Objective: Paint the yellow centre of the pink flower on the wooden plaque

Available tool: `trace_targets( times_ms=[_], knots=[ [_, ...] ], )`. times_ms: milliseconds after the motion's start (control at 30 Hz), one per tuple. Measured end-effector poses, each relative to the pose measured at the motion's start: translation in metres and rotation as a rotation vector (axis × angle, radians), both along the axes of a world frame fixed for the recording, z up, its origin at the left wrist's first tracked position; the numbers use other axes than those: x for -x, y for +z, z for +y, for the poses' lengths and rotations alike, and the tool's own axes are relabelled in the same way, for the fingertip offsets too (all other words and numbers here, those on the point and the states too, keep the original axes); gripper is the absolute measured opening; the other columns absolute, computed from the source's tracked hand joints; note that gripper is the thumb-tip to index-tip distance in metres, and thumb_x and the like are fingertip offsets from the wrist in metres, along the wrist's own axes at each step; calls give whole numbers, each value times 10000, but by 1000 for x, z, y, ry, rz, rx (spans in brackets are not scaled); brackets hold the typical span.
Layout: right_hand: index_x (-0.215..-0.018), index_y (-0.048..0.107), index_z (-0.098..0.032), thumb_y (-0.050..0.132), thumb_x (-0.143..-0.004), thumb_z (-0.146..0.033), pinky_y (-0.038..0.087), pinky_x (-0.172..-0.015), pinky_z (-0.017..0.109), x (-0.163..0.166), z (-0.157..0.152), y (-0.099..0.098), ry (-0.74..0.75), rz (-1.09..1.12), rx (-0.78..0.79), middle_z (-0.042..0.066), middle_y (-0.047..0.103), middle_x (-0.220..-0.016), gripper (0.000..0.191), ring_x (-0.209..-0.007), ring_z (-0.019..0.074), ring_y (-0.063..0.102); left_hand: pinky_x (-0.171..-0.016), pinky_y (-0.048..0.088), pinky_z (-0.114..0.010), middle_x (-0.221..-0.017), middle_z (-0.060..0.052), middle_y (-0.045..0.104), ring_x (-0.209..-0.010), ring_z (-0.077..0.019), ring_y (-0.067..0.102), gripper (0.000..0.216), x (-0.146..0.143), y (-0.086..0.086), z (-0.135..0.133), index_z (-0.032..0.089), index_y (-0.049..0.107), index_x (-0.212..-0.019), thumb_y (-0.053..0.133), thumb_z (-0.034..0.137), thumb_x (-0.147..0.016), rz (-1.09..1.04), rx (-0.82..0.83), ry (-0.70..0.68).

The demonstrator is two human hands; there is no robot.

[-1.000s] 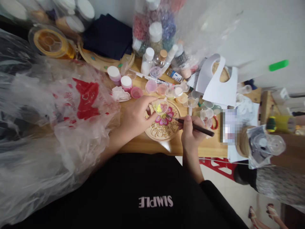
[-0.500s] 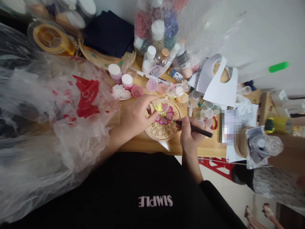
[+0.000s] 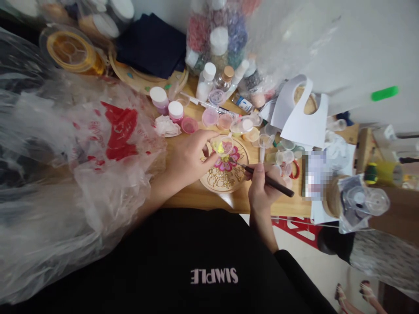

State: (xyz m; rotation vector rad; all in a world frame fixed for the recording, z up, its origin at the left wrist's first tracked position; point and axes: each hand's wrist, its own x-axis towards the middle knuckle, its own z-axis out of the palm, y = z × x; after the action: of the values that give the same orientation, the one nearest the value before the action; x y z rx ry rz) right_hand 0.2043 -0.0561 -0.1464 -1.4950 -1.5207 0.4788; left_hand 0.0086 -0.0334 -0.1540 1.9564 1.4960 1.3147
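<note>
My left hand (image 3: 191,155) pinches a small clear plastic cup (image 3: 225,147) with bright yellow stuff inside, held over the far side of a round wooden board (image 3: 211,185). Raised gold outlines run across the board, and a pink and purple flower (image 3: 221,165) is coloured in at its middle, partly covered by the cup. In my right hand (image 3: 263,187) is a slim tool with a dark handle (image 3: 278,186) and a thin metal tip. That tip points left, at the flower's right side; whether it touches the surface I cannot tell.
Beyond the board stand several small cups, with a pink one (image 3: 190,125) among them, and white-capped jars (image 3: 159,97). A crumpled plastic bag (image 3: 121,131) lies at the left. A white paper cutout (image 3: 304,126) and a tape roll (image 3: 334,196) are to the right. Someone's feet (image 3: 340,294) show at lower right.
My right hand and the tool have shifted slightly right and down, and the handle slants more steeply. My left hand keeps the cup in nearly the same place.
</note>
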Motion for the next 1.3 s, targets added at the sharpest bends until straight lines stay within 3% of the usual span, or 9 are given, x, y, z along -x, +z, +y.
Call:
trace_targets(
  times_ms=[267,467,1067,1300],
  knots=[
    [-871,693,-219,645,-858,-242,578,-649,287,-12,-20,-6,140,-69,-68,5,747,-769,54,-676,150,707,-608,501,-186,-925,17,700,-627,-66,611,352,1,-5,3,193,559,-1090,664,102,-767,-6,-7,39],
    [-988,687,-239,611,-858,-192,605,-707,319,-20,-32,-16,199,-58,-55,32,764,-877,158,-790,183,735,-550,475,-184,-760,41,662,-590,-77,593,347,4,-2,4,210,587,-1084,689,163,-756,24,97,92],
    [-981,685,-260,570,-882,-165,566,-682,325,-16,-32,-26,166,-28,-37,16,755,-853,179,-765,168,708,-478,467,-194,-786,24,667,-580,-82,598,297,0,0,4,205,604,-1046,681,198,-759,11,120,93],
    [-986,686,-260,570,-875,-158,568,-693,334,-16,-30,-25,223,-14,-44,17,761,-863,191,-757,168,709,-476,472,-200,-831,12,687,-599,-90,614,310,0,-1,3,217,602,-1051,684,181,-754,8,108,98]
  ],
)
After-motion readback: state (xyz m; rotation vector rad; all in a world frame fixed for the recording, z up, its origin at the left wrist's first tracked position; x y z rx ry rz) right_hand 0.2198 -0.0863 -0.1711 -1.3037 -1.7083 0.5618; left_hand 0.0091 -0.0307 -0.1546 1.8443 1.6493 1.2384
